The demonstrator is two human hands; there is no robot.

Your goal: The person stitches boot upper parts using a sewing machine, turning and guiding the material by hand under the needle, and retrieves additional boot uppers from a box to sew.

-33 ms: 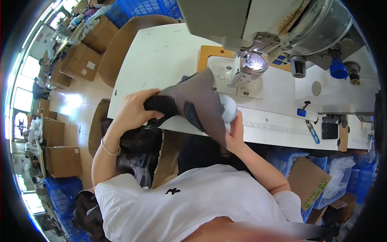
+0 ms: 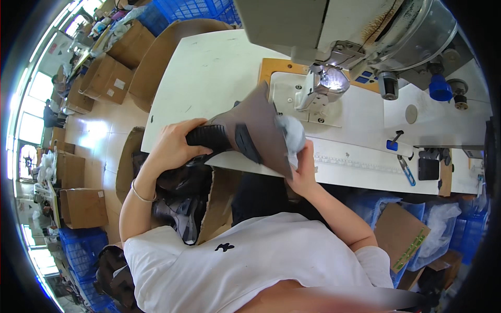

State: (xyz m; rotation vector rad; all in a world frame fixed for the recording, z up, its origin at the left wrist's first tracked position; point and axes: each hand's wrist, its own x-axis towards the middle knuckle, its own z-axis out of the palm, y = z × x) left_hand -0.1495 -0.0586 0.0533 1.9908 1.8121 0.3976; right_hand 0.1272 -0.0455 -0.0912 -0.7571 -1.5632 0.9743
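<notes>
A brown-and-black boot upper (image 2: 259, 124) is held between my hands above the front edge of the sewing machine table. My left hand (image 2: 172, 143) is closed round its black ribbed end, thumb below and fingers on top. At the wide brown end, my right hand (image 2: 303, 169) pinches the lower edge, its fingers partly hidden behind the material. Pale blue-white soft material (image 2: 292, 133) sticks out of that opening, next to my right fingertips. Beyond the upper stands the sewing machine head (image 2: 331, 78), its lamp lit above the metal needle plate (image 2: 284, 91).
A cardboard box (image 2: 222, 201) with dark shoe pieces (image 2: 180, 208) stands below the table's front left. On the table's right lie a clear ruler (image 2: 360, 163), a blue cutter (image 2: 406, 170) and a black pad (image 2: 429, 169). Blue crates (image 2: 464, 229) stand at lower right.
The boot upper has turned slightly in my hands, so its wide end looks narrower and the black side patch more upright. Both hands keep their hold.
</notes>
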